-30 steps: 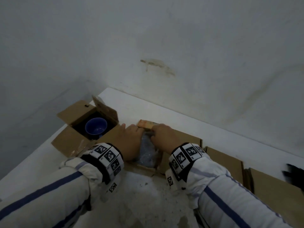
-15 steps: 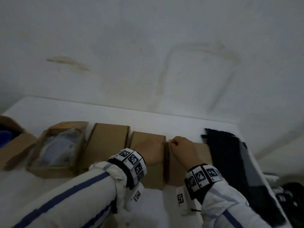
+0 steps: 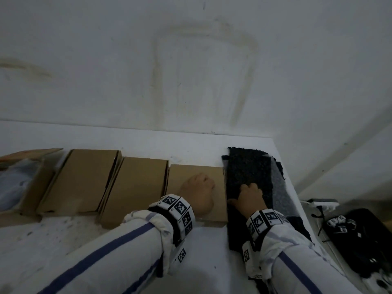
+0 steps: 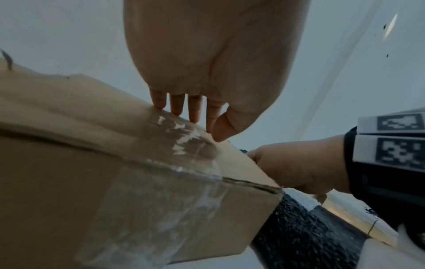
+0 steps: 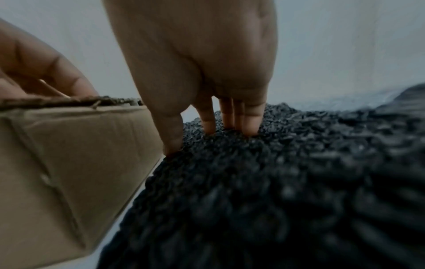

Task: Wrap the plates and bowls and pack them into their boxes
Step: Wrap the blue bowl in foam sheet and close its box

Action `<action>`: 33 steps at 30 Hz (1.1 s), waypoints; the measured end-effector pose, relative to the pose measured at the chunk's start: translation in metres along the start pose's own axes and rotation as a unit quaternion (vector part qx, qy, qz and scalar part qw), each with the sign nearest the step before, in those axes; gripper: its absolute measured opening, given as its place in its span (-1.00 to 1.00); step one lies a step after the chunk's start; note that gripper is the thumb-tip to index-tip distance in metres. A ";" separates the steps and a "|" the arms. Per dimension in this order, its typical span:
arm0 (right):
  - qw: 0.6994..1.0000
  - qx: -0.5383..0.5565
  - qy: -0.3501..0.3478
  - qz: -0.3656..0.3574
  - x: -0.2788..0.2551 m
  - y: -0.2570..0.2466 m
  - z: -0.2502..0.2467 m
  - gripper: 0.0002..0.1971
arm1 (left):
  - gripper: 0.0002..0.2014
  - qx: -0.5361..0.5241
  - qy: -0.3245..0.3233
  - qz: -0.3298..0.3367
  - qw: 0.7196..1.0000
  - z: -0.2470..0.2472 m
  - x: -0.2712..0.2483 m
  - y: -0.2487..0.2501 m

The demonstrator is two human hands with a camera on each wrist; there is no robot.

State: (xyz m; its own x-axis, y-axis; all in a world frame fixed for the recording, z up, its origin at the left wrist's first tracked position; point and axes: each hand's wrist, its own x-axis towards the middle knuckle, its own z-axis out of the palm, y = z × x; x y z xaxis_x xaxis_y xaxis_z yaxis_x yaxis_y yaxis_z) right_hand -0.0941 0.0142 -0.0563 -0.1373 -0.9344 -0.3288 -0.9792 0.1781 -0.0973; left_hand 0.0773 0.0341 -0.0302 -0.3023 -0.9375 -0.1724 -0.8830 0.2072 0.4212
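Several brown cardboard boxes stand in a row on the white table (image 3: 201, 251). My left hand (image 3: 199, 183) rests on top of the rightmost closed box (image 3: 195, 172); its fingertips (image 4: 194, 116) touch the clear tape on the lid (image 4: 115, 182). My right hand (image 3: 249, 188) presses down on a stack of black knobbly wrapping sheets (image 3: 248, 164) just right of that box. Its fingertips (image 5: 230, 125) sink into the black sheet (image 5: 299, 172), with the thumb at the sheet's edge beside the box (image 5: 69, 154). At far left, an open box (image 3: 31, 187) holds a pale wrapped item (image 3: 12, 183).
Two more closed boxes (image 3: 82, 179) (image 3: 137, 187) lie between the open box and my left hand. The wall stands close behind the row. The table ends just right of the black sheets; beyond it lie a white device (image 3: 322, 202) and a dark case (image 3: 364, 240).
Both hands left the open box with the wrapped item and moved right along the row. The left now rests on the last closed box, the right on the black sheets. The blue bowl's box is out of view.
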 end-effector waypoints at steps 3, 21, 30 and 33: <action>1.000 0.005 0.000 -0.029 0.005 0.001 0.006 -0.52 | -0.65 -0.003 0.023 -0.001 1.000 0.003 0.001 0.000; 0.997 0.050 0.057 0.018 0.018 0.025 0.010 -0.77 | -0.64 0.002 0.035 -0.036 0.999 0.002 0.006 0.006; 0.970 0.172 0.164 -0.059 0.003 0.011 -0.035 -0.80 | -0.60 -0.057 0.018 -0.027 0.998 -0.013 0.004 0.002; 0.926 0.320 0.149 -0.133 -0.011 -0.009 -0.064 -0.82 | -0.53 -0.151 0.005 -0.061 0.987 -0.022 0.002 0.007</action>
State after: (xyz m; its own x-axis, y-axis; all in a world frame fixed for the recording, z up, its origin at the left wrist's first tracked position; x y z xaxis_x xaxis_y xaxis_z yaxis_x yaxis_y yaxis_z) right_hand -0.0933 0.0032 0.0088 -0.0326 -0.9982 0.0512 -0.7080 -0.0131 -0.7061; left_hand 0.0780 0.0273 -0.0080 -0.1962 -0.9533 -0.2296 -0.7652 0.0024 0.6438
